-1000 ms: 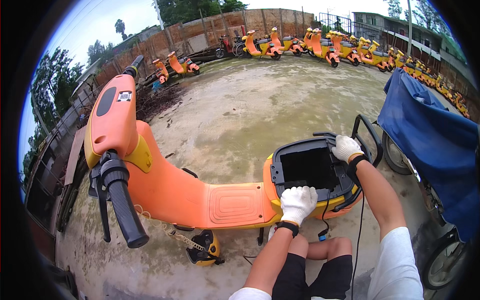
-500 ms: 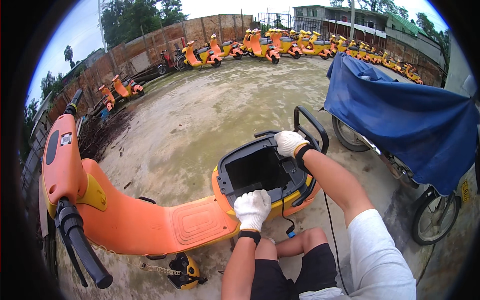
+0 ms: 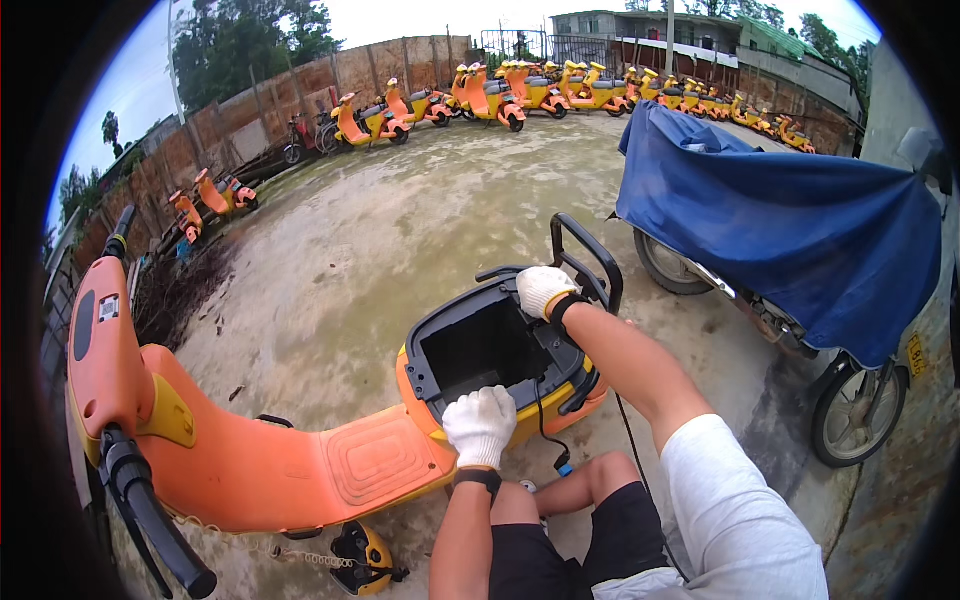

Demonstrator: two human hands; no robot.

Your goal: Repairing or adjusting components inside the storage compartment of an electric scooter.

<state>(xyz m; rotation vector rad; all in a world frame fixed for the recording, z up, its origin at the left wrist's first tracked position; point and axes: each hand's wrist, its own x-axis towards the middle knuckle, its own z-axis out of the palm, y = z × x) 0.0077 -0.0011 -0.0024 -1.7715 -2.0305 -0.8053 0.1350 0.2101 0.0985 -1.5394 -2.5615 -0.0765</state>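
In front of me stands an orange and yellow scooter (image 3: 255,470) with an open, dark compartment (image 3: 470,345) under the seat position, framed in grey plastic. My left hand (image 3: 480,425), in a white knit glove, has its fingers curled over the compartment's near rim. My right hand (image 3: 545,292), gloved alike, is closed on the far right rim, beside a black tubular rack (image 3: 585,235). A black cable with a blue-tipped connector (image 3: 560,462) dangles down the near side. The inside of the compartment is mostly too dark to make out.
A yellow helmet (image 3: 372,565) hangs by a coiled cord below the footboard. A motorcycle under a blue cover (image 3: 770,230) stands close on the right. Rows of scooters (image 3: 480,100) line the wall (image 3: 260,115) across the concrete yard (image 3: 330,210). Debris (image 3: 180,290) lies at left.
The view has swung rightward, so the scooter appears further left and more of the covered motorcycle shows. Both hands stay at the compartment's rim.
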